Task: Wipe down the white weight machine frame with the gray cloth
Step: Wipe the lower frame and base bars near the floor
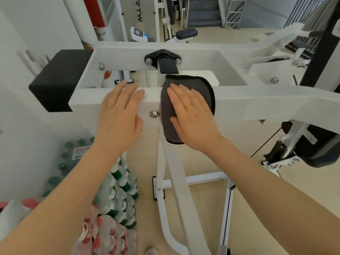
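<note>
The white weight machine frame [257, 102] runs across the middle of the view as a thick horizontal beam, with a slanted white post going down from it. A folded gray cloth [185, 83] drapes over the beam's near edge at centre. My right hand [193, 115] lies flat on the cloth with straight fingers, pressing it against the beam; a gold ring is on one finger. My left hand [119, 111] rests flat on the bare beam just left of the cloth, fingers straight. A steel bolt [154, 113] sits between the two hands.
A black end cap [55, 80] closes the beam's left end. A black bracket with two nuts [162, 58] sits behind the cloth. Packs of bottled water [117, 196] are stacked on the floor at lower left. More gym machines and stairs stand beyond.
</note>
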The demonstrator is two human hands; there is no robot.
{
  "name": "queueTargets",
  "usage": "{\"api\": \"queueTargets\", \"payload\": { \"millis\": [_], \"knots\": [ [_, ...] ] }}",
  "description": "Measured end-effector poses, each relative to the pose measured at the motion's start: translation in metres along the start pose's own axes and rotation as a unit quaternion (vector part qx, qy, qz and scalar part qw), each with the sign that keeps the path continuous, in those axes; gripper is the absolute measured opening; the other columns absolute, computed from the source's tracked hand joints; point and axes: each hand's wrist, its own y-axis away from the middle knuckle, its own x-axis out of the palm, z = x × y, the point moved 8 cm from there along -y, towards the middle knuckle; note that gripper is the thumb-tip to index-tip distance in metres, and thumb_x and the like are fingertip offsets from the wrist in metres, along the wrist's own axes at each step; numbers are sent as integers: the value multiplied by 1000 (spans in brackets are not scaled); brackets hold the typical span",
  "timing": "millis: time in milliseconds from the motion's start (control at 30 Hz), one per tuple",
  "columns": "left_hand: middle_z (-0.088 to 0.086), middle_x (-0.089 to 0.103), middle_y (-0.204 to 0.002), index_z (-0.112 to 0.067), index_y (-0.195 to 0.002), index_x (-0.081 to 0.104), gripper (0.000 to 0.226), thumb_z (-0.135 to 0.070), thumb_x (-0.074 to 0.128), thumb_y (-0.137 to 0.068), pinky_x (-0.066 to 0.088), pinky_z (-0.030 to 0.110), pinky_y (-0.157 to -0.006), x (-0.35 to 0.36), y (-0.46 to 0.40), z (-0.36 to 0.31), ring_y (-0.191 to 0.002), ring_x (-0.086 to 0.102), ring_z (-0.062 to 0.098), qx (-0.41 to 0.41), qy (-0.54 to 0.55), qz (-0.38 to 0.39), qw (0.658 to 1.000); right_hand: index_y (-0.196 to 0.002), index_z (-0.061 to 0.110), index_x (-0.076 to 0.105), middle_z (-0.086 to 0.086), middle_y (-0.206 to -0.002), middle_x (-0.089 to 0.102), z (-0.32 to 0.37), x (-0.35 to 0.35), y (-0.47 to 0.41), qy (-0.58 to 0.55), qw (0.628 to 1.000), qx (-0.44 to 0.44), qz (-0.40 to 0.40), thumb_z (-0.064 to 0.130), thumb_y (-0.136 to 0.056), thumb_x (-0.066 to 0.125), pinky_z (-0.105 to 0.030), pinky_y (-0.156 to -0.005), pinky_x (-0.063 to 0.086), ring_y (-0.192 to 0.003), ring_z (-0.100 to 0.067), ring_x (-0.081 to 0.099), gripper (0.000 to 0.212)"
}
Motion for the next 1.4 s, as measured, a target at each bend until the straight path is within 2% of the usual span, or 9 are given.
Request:
{"api": "queueTargets", "payload": {
  "millis": [100, 233, 367, 433, 667, 867, 1033, 1233, 1400],
  "knots": [
    [23, 49, -131, 3, -120, 52, 56, -1, 68, -67, 33, 58, -99, -10, 20, 36, -125, 38, 44, -36, -40, -16, 998, -136, -1, 41, -17, -141, 42, 36, 11, -18, 46, 999, 5, -24, 23, -85, 59, -43, -110, 27, -130, -33, 41, 59],
    [25, 46, -133, 5, -127, 47, 62, -2, 63, -68, 29, 53, -104, -17, 40, 68, -125, 37, 44, -62, -35, -29, 997, -135, 5, 45, -12, -140, 45, 99, 22, -41, 74, 994, -43, -72, 33, -88, 45, -39, -109, 29, -129, -28, 44, 55],
    [25, 36, -140, 8, -136, 32, 66, 4, 49, -72, 21, 31, -111, -26, 53, 92, -131, 32, 35, -126, 95, -60, 986, -140, 10, 39, -7, -145, 39, 149, 29, -59, 47, 990, -75, -106, 24, -90, 44, -35, -113, 20, -135, -23, 36, 52],
    [21, 33, -143, 4, -139, 27, 71, 9, 50, -73, 24, 27, -108, -26, 59, 102, -132, 30, 27, -162, 133, -56, 976, -139, 12, 41, -6, -143, 43, 152, 27, -67, 38, 989, -95, -107, 22, -89, 44, -33, -111, 24, -131, -22, 41, 51],
    [30, 34, -139, 12, -133, 35, 65, 3, 53, -71, 19, 47, -111, -26, 58, 83, -132, 25, 46, -88, 51, -60, 993, -121, 9, 61, -10, -123, 61, 59, 11, -36, 128, 977, -67, -160, 38, -81, 61, -36, -92, 44, -110, -27, 60, 49],
    [25, 45, -135, -1, -127, 42, 57, -1, 55, -72, 27, 54, -106, -16, 46, 47, -129, 24, 37, 27, -44, -88, 995, -128, 8, 46, -16, -126, 57, -9, 6, 0, 157, 977, -19, -140, 48, -86, 53, -44, -97, 36, -115, -34, 55, 58],
    [23, 49, -132, 1, -118, 55, 47, -2, 52, -72, 27, 51, -104, -6, 21, 4, -127, 29, 36, 79, -10, -98, 992, -126, 4, 53, -17, -128, 54, -60, -7, 21, 119, 987, 60, -87, 46, -82, 54, -47, -101, 32, -117, -36, 50, 61],
    [23, 50, -131, 3, -112, 59, 45, 0, 56, -68, 33, 52, -102, 5, -4, -48, -125, 33, 35, 130, 30, -93, 987, -134, 4, 45, -17, -137, 44, -134, -20, 52, 92, 984, 155, 10, 50, -84, 46, -48, -109, 24, -127, -37, 40, 68],
    [21, 49, -132, 2, -114, 59, 44, -6, 50, -71, 30, 49, -104, 20, -19, -88, -124, 45, 38, 149, 28, -40, 988, -138, 5, 38, -16, -143, 37, -177, -27, 70, 90, 977, 185, 49, 39, -87, 60, -45, -113, 14, -133, -34, 31, 66]
  ]
}}
